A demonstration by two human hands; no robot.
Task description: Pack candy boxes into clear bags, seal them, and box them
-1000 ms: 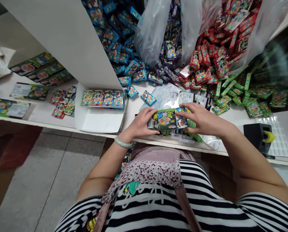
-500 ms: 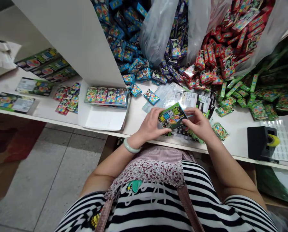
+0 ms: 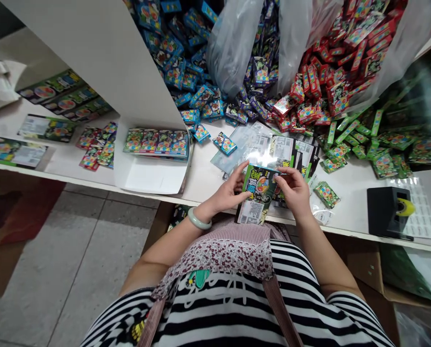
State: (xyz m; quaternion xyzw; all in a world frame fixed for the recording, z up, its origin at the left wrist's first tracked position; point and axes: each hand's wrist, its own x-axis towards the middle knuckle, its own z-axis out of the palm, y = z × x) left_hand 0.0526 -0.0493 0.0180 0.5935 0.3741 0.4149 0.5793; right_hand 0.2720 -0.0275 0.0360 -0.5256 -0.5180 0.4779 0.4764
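- A printed pack (image 3: 260,189), green and black with a white barcode panel, is held between both hands at the front edge of the table (image 3: 204,189); its barcode end is turned toward the body.
- Left hand (image 3: 234,189): the pack is gripped at its left side, with the thumb laid across the printed face and the other fingers partly hidden at the edge; the fingers are closed to the pack's thickness.
- Right hand (image 3: 295,191): the upper right corner is pinched, with the thumb on the face and the index finger along the top; the remaining fingers are curled.
- Flat printed sleeves (image 3: 282,148) are spread on the table beyond and beneath the pack.
- A loose blue box (image 3: 224,143) is seen beyond the left hand; a loose green box (image 3: 326,194) lies to the right of the right hand.
- Blue boxes (image 3: 201,99), purple boxes (image 3: 261,70), red boxes (image 3: 340,96) and green boxes (image 3: 385,161) are heaped along the far side, partly among clear plastic bags (image 3: 233,43).
- In the white carton (image 3: 155,176), at left, a row of small boxes (image 3: 156,142) is contained.
- A black tape dispenser (image 3: 385,209) is placed at right, beside a label sheet (image 3: 419,207).
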